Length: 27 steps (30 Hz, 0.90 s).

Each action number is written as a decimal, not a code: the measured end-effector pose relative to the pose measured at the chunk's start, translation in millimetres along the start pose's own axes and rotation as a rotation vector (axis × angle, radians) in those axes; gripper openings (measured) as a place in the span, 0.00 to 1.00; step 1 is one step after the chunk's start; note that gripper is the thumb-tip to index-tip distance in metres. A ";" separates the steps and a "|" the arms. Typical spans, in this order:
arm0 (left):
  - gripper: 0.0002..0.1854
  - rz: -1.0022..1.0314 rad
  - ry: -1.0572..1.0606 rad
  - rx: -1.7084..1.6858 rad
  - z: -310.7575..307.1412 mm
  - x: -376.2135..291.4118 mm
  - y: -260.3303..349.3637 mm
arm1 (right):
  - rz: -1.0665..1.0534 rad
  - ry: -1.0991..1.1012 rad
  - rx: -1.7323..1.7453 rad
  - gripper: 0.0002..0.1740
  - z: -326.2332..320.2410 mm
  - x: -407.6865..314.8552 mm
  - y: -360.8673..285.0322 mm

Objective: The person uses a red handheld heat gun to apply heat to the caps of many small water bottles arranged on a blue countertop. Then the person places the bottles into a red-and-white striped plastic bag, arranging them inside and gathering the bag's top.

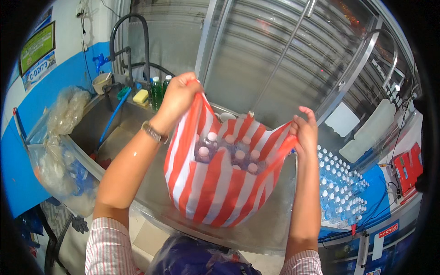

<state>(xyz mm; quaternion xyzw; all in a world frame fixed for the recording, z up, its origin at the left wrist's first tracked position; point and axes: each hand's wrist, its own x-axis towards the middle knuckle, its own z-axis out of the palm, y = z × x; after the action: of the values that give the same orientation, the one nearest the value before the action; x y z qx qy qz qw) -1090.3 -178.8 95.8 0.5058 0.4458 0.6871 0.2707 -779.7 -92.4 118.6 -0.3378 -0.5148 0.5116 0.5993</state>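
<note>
A red-and-white striped plastic bag point(209, 192) hangs open between my hands over the stainless steel counter of the sink. My left hand point(184, 92) grips one of its handles in a fist, a watch on that wrist. On the other side, my right hand point(304, 130) pinches the opposite handle, some fingers raised. Inside the bag stand several clear plastic bottles point(204, 154) with pale caps. Whether the bag's bottom rests on the counter, I cannot tell.
At left is a sink basin point(118, 137) with a blue-handled brush point(113, 118). Behind it are a yellow sponge point(141, 97) and green bottles point(157, 94). Many capped water bottles point(338, 192) crowd the right side. Clear plastic bags point(56, 161) hang at the left.
</note>
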 end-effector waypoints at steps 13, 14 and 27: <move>0.72 0.214 -0.210 0.565 -64.7 -114.1 40.9 | -0.627 -0.288 -0.661 0.47 -50.9 -127.4 -39.1; 0.69 0.209 -0.285 0.621 -59.3 -117.0 29.4 | -0.534 -0.353 -0.514 0.51 -57.5 -121.3 -12.3; 0.25 -0.097 -0.397 0.068 12.0 -136.9 -50.6 | -0.090 -0.560 0.459 0.12 -34.3 -149.5 76.2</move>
<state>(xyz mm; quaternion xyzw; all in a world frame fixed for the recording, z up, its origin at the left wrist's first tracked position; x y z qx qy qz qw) -1036.2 -264.3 -10.1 0.6181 0.4304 0.5449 0.3686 -759.0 -212.9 -1.2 -0.0181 -0.5450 0.6596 0.5173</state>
